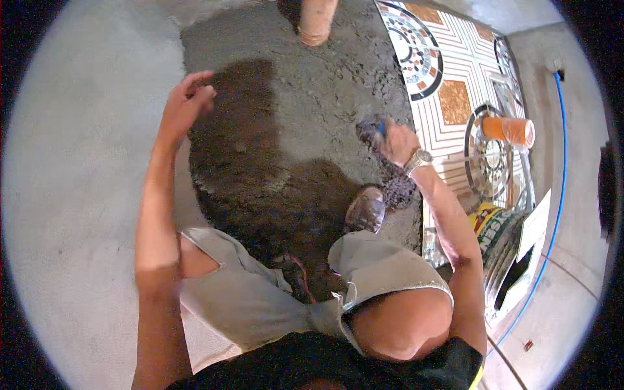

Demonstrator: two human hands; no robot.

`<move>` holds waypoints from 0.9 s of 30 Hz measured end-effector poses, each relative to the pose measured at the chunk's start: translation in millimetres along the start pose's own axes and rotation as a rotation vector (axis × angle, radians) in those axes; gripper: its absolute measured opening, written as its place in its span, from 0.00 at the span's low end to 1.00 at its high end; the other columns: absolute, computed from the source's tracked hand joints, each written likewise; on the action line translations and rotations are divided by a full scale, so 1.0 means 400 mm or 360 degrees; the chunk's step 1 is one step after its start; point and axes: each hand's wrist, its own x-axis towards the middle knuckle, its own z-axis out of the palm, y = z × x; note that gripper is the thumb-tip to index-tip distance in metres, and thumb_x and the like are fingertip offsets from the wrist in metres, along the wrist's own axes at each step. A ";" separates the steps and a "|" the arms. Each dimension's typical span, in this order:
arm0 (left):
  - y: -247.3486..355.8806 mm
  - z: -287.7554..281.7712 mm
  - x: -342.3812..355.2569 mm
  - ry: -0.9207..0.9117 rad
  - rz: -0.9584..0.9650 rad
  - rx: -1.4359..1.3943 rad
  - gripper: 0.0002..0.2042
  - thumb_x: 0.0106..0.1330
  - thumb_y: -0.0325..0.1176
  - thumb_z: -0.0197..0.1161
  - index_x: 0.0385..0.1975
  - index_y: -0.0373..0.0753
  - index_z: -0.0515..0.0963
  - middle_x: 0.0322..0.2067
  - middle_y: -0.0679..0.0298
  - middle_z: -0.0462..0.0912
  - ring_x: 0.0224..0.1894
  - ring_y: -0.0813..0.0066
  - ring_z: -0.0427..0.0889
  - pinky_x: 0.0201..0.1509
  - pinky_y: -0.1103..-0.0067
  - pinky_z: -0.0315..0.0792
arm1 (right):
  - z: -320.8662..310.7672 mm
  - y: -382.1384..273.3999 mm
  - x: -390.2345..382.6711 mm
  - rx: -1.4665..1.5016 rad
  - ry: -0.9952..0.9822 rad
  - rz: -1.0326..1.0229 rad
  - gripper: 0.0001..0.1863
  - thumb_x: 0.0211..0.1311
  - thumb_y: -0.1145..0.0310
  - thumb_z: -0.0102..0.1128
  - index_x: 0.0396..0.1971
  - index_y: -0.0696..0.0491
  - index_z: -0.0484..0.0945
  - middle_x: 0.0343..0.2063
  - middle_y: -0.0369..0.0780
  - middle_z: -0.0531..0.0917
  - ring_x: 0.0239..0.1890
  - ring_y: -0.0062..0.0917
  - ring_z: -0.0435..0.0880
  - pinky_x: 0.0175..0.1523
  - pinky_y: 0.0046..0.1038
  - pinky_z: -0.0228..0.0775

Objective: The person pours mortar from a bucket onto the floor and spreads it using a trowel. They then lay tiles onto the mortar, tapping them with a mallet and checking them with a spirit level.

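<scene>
A bed of wet grey mortar (312,91) spreads over the floor in front of me. My right hand (398,143), with a watch on its wrist, is closed round a blue handle. It appears to belong to a trowel (369,130), whose blade is caked in mortar and hard to make out. The hand is low over the mortar, beside the tiled strip. My left hand (188,99) is raised at the mortar's left edge, empty, its fingers loosely bent and apart. Near my right knee, a mortar-smeared shoe (366,209) rests on the bed.
An orange pipe (317,23) stands up from the mortar at the far side. Patterned tiles (455,104) line the right, with a second orange pipe (508,132) rising there. A bucket with a yellow and green label (494,227) is nearer. A blue hose (563,149) runs along the right.
</scene>
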 end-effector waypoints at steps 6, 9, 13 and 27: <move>-0.021 -0.016 0.011 0.0061 0.0015 -0.0085 0.17 0.66 0.32 0.59 0.54 0.41 0.74 0.31 0.67 0.80 0.29 0.81 0.76 0.35 0.82 0.71 | -0.042 -0.229 0.166 0.0489 0.0310 -0.0121 0.22 0.61 0.57 0.53 0.38 0.65 0.71 0.28 0.58 0.82 0.34 0.52 0.83 0.41 0.47 0.76; -0.045 -0.019 0.010 -0.0003 -0.0001 -0.0037 0.18 0.65 0.30 0.59 0.55 0.41 0.74 0.31 0.67 0.80 0.29 0.81 0.76 0.34 0.82 0.71 | -0.027 -0.293 0.235 0.0554 0.0120 -0.0237 0.22 0.60 0.56 0.54 0.36 0.65 0.74 0.35 0.58 0.82 0.43 0.52 0.81 0.50 0.47 0.73; -0.058 -0.029 0.014 0.0057 -0.0070 -0.0012 0.18 0.65 0.30 0.59 0.55 0.40 0.73 0.30 0.67 0.79 0.28 0.82 0.76 0.34 0.82 0.70 | -0.040 -0.157 0.256 0.0412 0.0022 -0.0250 0.25 0.61 0.54 0.52 0.40 0.66 0.75 0.38 0.59 0.81 0.42 0.53 0.81 0.49 0.46 0.74; -0.023 0.014 -0.002 0.0010 -0.0086 0.0176 0.18 0.65 0.30 0.59 0.55 0.39 0.73 0.28 0.70 0.78 0.27 0.84 0.74 0.32 0.84 0.70 | -0.039 0.099 0.187 0.0376 0.0342 0.0034 0.24 0.61 0.53 0.54 0.31 0.64 0.77 0.27 0.58 0.82 0.35 0.52 0.83 0.41 0.45 0.76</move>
